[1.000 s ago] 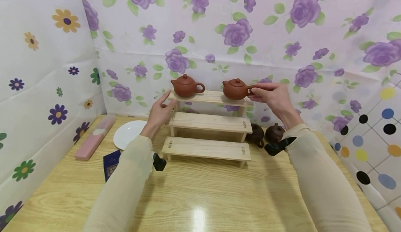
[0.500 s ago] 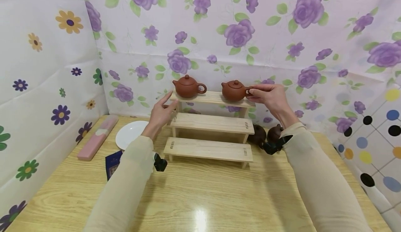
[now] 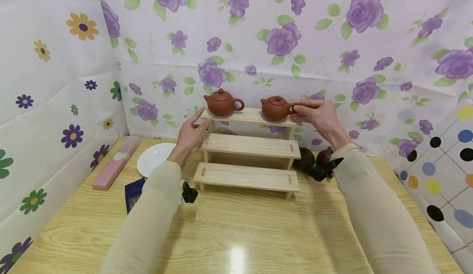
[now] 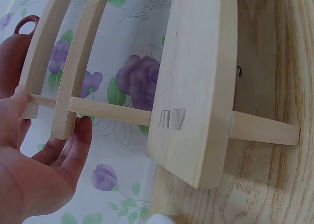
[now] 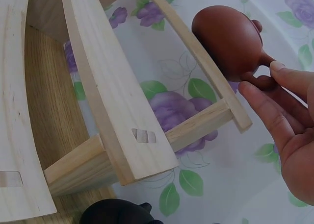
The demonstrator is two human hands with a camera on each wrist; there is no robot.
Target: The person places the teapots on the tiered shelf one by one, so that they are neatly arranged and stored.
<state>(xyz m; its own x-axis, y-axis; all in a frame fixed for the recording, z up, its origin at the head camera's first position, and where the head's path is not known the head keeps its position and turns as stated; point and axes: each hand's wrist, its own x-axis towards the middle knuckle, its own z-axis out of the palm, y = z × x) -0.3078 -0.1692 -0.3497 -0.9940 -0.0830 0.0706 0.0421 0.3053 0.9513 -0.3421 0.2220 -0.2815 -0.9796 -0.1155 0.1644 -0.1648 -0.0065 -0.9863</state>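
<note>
A light wooden three-step stand [image 3: 251,146] stands at the back of the table. My left hand [image 3: 190,136] holds the left end of its top step, thumb in front and fingers behind. On that step, near this hand, sits a reddish-brown clay teapot [image 3: 221,103], spout to the left. Toward the step's right end is a second such teapot [image 3: 276,109], also spout left. My right hand [image 3: 319,116] pinches its handle between thumb and fingers; the right wrist view shows the fingertips at the handle of this teapot [image 5: 228,42].
Behind the stand's right side are two dark brown teapots, one [image 3: 306,160] beside the other [image 3: 323,155]. Left of the stand lie a white plate [image 3: 153,159], a long pink box [image 3: 115,163] and a navy packet [image 3: 132,194]. Flowered cloth [image 3: 148,81] hangs close behind.
The right teapot has shifted slightly left along the top step, with my right hand on its handle. My left hand stays at the stand's left end. The head view has shifted slightly.
</note>
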